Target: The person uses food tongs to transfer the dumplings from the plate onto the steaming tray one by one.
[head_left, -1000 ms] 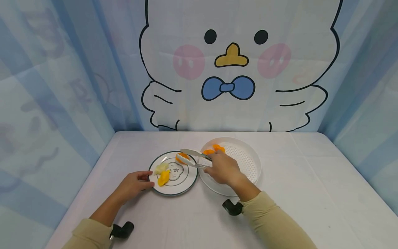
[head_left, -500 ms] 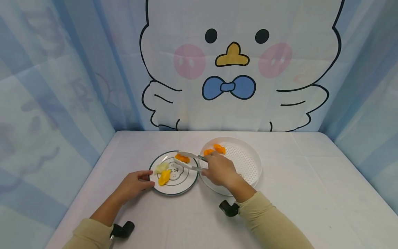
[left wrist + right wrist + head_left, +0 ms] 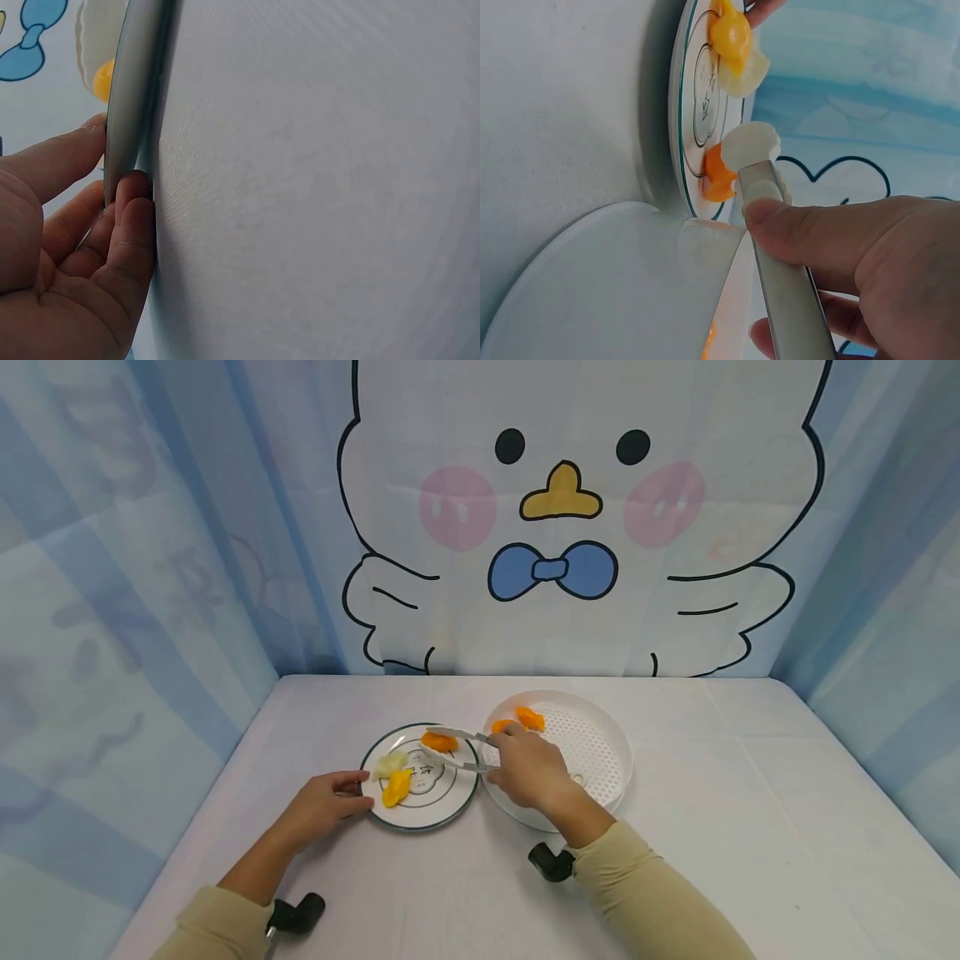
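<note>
My left hand [image 3: 321, 806] pinches the left rim of a white plate [image 3: 446, 810] with a dark green edge; in the left wrist view the thumb is at the rim and the fingers are tucked beneath. My right hand [image 3: 531, 767] grips metal tongs [image 3: 780, 289] with white scalloped tips. Their arms stand apart around a shiny orange piece [image 3: 439, 742] on the plate's far right part. A yellow lobed piece [image 3: 397, 787] and a pale, translucent yellow piece [image 3: 389, 766] lie side by side on the plate, near the left hand.
A round white tray with a perforated bottom [image 3: 592, 739] stands right beside the plate, under my right hand. Two orange pieces [image 3: 529, 719] lie at its far left. A printed curtain [image 3: 562, 635] rises behind the table's far edge.
The tongs have shifted slightly left and spread wider around the orange piece, which lies flatter on the plate than a second ago. The left hand and plate have hardly moved.
</note>
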Demonstrator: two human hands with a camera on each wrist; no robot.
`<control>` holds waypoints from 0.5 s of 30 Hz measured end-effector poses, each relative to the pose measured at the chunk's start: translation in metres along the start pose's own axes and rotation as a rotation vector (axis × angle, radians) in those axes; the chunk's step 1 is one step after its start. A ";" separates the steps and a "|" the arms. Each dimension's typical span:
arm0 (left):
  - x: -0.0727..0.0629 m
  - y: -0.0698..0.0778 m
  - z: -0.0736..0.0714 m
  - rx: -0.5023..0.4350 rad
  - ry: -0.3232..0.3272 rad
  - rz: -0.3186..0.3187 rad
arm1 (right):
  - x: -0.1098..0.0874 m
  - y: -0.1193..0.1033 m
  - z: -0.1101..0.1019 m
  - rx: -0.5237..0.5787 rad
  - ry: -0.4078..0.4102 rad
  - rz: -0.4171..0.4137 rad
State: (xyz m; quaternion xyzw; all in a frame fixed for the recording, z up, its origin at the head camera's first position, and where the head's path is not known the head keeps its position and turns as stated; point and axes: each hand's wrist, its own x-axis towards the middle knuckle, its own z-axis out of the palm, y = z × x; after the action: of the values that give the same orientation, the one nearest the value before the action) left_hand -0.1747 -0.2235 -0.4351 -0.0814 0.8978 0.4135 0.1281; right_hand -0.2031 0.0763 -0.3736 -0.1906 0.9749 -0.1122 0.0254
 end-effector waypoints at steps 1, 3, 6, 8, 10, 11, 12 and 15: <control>0.000 0.000 0.000 0.001 -0.002 0.002 | 0.000 0.000 0.000 -0.006 0.001 0.000; 0.000 0.000 0.000 -0.001 -0.006 0.003 | 0.000 0.000 0.000 -0.006 0.004 0.000; 0.000 0.000 0.000 -0.001 -0.005 0.004 | 0.001 -0.001 0.001 -0.010 0.010 -0.006; 0.000 0.000 0.000 -0.005 -0.005 0.002 | 0.001 -0.001 0.002 -0.012 0.016 -0.011; -0.001 0.000 0.001 -0.005 -0.002 0.001 | 0.001 0.000 0.002 -0.019 0.021 -0.015; -0.001 0.001 0.001 -0.003 0.000 0.001 | 0.001 0.000 0.003 -0.021 0.023 -0.016; -0.001 0.001 0.001 -0.001 0.001 0.002 | 0.001 0.001 0.003 -0.023 0.027 -0.018; -0.001 0.000 0.001 0.007 0.006 0.004 | 0.000 0.002 0.003 -0.015 0.034 -0.019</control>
State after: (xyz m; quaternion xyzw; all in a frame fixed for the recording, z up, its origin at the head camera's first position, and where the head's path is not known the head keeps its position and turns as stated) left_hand -0.1736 -0.2226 -0.4349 -0.0804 0.8998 0.4102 0.1249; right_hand -0.2034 0.0769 -0.3773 -0.1982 0.9742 -0.1082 0.0065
